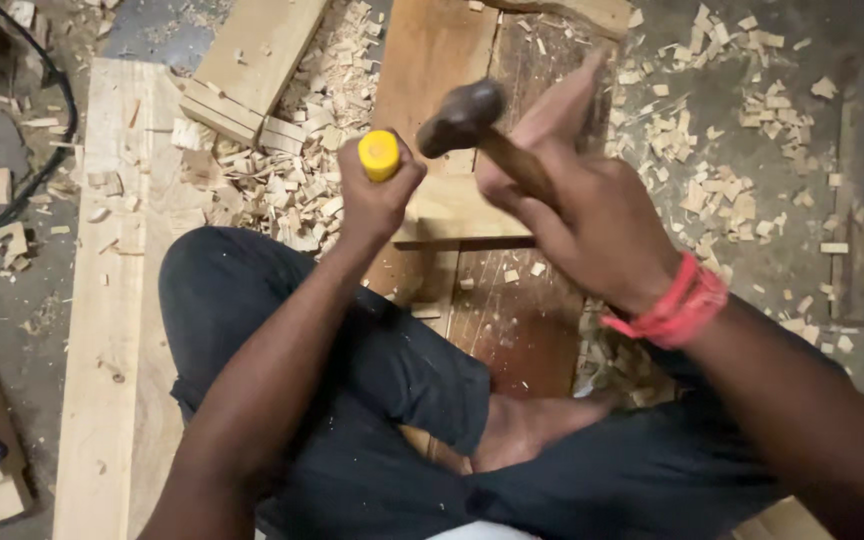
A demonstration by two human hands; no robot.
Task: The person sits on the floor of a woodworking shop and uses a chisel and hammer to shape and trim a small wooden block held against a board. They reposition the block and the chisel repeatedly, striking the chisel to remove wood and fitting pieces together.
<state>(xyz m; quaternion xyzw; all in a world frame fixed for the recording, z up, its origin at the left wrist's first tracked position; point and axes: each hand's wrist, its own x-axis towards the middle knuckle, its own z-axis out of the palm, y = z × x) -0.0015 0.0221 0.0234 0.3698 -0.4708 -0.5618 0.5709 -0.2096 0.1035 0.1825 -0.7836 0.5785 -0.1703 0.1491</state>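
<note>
Left hand [377, 195] fisted around yellow-capped chisel [379, 155]; right hand [577, 205] grips hammer [472, 125] just beside it, over wood block [452, 205].

Wood chips [282, 190] litter the floor beside a pale plank [112, 330] and black cable [52, 150].

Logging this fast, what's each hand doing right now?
Left hand: closed around a yellow-capped chisel handle.
Right hand: closed on a wooden-handled hammer.
</note>
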